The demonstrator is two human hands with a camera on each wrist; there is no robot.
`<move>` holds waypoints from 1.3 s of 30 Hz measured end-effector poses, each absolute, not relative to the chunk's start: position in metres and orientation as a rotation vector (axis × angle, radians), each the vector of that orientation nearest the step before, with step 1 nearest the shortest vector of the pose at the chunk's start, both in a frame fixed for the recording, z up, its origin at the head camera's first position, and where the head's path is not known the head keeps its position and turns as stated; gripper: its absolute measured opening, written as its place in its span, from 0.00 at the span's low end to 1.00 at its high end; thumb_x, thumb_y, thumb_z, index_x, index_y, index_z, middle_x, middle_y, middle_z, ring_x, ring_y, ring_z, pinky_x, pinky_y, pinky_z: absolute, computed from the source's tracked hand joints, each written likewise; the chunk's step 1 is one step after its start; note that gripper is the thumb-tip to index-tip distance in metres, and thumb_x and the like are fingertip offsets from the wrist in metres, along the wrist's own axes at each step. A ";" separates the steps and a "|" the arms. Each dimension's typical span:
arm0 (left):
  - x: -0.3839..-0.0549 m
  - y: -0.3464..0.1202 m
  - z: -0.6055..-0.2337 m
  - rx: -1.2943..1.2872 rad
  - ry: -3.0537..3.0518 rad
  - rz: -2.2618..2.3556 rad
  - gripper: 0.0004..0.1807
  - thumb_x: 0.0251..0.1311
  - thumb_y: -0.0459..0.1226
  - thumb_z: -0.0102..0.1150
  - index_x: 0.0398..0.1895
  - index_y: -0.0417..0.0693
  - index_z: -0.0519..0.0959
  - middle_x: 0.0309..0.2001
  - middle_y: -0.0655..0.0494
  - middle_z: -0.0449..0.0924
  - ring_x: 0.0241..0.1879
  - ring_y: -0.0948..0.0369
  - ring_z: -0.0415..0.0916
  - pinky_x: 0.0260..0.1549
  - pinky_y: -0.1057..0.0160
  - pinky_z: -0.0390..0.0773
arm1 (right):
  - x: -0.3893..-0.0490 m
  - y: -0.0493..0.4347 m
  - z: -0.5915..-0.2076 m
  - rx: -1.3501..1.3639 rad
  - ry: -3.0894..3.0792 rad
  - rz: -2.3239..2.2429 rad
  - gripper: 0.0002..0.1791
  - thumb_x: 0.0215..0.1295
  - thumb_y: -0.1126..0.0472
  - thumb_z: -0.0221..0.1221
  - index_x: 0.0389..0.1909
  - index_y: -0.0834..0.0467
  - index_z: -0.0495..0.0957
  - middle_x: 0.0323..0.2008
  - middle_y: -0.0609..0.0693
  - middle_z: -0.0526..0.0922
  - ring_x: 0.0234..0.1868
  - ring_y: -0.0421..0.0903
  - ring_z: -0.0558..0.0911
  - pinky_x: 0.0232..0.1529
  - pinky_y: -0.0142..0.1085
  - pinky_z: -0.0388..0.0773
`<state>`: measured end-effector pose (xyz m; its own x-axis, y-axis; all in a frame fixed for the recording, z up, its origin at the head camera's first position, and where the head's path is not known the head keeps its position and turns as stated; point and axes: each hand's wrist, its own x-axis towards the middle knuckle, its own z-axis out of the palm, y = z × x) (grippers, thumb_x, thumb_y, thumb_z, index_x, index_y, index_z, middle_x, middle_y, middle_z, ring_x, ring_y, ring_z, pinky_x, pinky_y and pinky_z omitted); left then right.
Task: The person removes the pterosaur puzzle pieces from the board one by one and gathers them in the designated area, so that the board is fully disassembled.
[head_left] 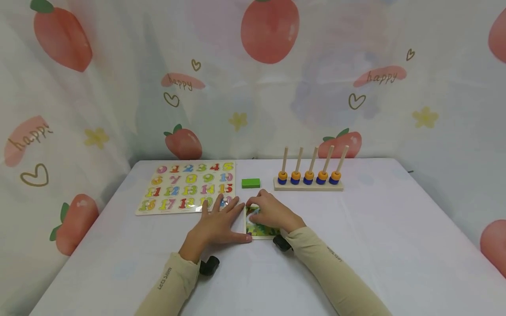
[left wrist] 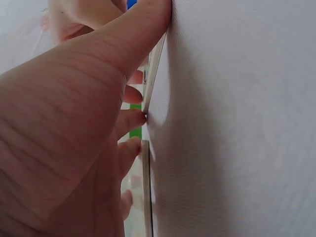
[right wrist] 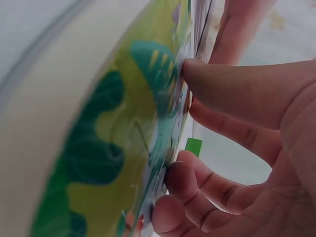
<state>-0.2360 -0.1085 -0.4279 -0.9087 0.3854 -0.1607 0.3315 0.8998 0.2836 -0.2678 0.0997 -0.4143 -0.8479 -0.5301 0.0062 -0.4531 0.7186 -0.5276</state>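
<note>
A small picture puzzle board (head_left: 261, 231) with a pale rim and a green, leafy picture lies in front of the person. The left hand (head_left: 217, 226) rests beside it with fingers spread, its thumb at the board's near left corner and its other fingertips by the left edge and the number board. Over the picture, the right hand (head_left: 272, 213) bends its fingers down. In the right wrist view its thumb (right wrist: 212, 81) and fingertips touch the picture (right wrist: 143, 98), near a teal striped shape; I cannot tell whether they pinch a piece.
A number board (head_left: 182, 186) with colourful numerals lies at the back left, reaching under the left fingers. Beyond the puzzle lies a green block (head_left: 251, 183). A wooden peg stand (head_left: 308, 186) with orange and blue beads stands at the back right. Printed cloth hangs behind the table.
</note>
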 end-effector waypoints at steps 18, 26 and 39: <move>-0.240 -0.110 -0.428 0.534 2.835 0.387 0.59 0.56 0.73 0.67 0.87 0.68 0.56 0.87 0.60 0.46 0.85 0.41 0.25 0.74 0.28 0.24 | -0.270 0.095 -0.413 -0.730 2.771 -0.807 0.16 0.69 0.63 0.72 0.56 0.57 0.87 0.52 0.59 0.74 0.50 0.53 0.76 0.58 0.51 0.79; -0.239 -0.109 -0.428 0.526 2.828 0.395 0.59 0.56 0.73 0.68 0.88 0.71 0.53 0.87 0.59 0.47 0.85 0.39 0.26 0.74 0.27 0.23 | -0.270 0.093 -0.416 -0.729 2.752 -0.832 0.15 0.69 0.66 0.71 0.54 0.54 0.82 0.51 0.59 0.70 0.50 0.54 0.75 0.54 0.52 0.79; -0.239 -0.109 -0.427 0.523 2.833 0.390 0.58 0.55 0.72 0.68 0.87 0.64 0.59 0.87 0.58 0.48 0.85 0.40 0.27 0.74 0.27 0.24 | -0.273 0.093 -0.415 -0.794 2.755 -0.997 0.09 0.71 0.73 0.65 0.46 0.60 0.80 0.41 0.51 0.80 0.44 0.49 0.78 0.52 0.47 0.79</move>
